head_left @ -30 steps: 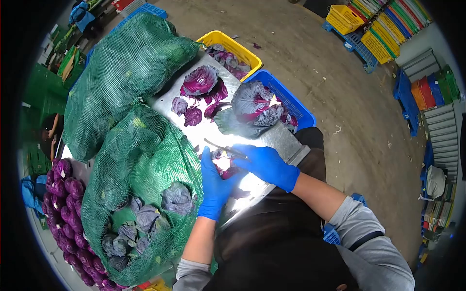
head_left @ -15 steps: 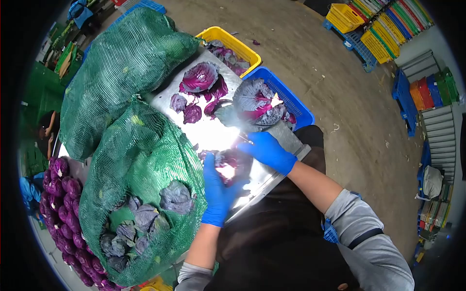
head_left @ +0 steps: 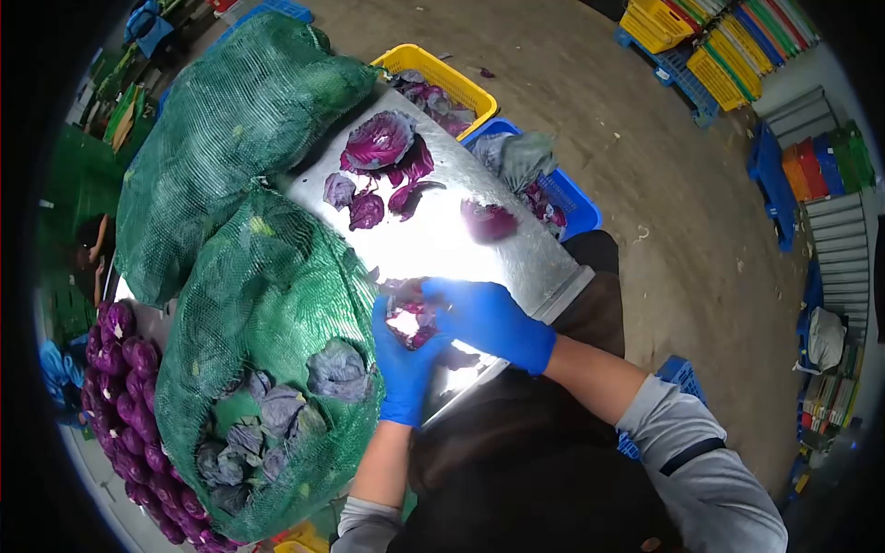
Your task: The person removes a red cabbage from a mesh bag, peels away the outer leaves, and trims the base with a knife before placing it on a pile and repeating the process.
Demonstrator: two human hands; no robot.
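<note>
My left hand (head_left: 402, 369) is curled around a red cabbage (head_left: 412, 323) low over the metal table, its pale cut stem end showing. Against the cabbage's right side, my right hand (head_left: 493, 321) has its fingers bent in, slightly blurred; what they grip is hidden. Both hands wear blue gloves. Purple outer leaves (head_left: 380, 143) and smaller leaf pieces (head_left: 366, 210) lie on the metal table (head_left: 442, 138). A blurred purple leaf (head_left: 489, 222) is near the table's right side. Beyond it, a blue crate (head_left: 583, 214) holds leaves, with a large greyish leaf (head_left: 519, 158) on top.
Left of the table, an open green mesh sack (head_left: 217, 341) contains several red cabbages (head_left: 279, 409); a fuller mesh sack (head_left: 230, 138) lies behind. Trimmed cabbages (head_left: 138, 405) are piled at far left. A yellow crate (head_left: 475, 92) of leaves adjoins the blue one. Stacked crates (head_left: 728, 69) stand farther right.
My right hand has moved left and down onto the cabbage; the small object at its fingertips no longer shows. The large leaf over the blue crate has dropped back into it.
</note>
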